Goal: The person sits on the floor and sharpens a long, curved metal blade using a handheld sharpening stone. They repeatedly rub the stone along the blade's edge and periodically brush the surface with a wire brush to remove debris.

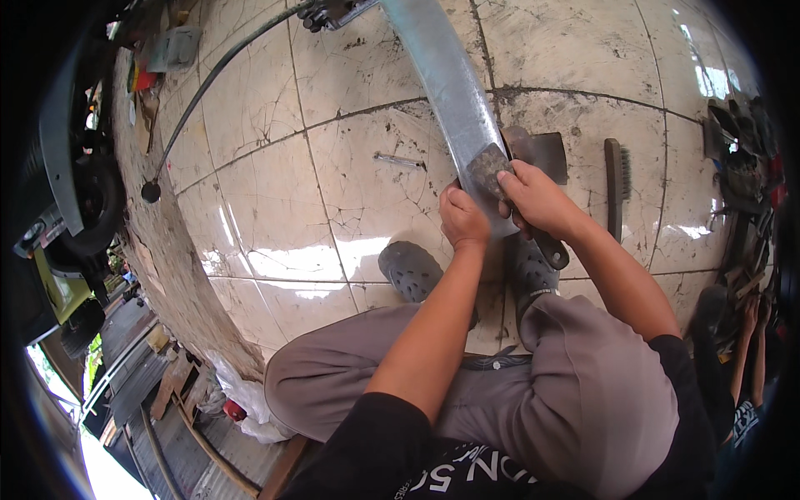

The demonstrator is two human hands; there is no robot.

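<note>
A long metal strip [450, 83] slants from top centre to mid-frame. The left hand's [465, 218] grip clasps its lower edge; the right hand [537, 198] grasps a worn pad [485, 163] against it. Work seems partial: silvery middle, bluish tint left higher up.
</note>
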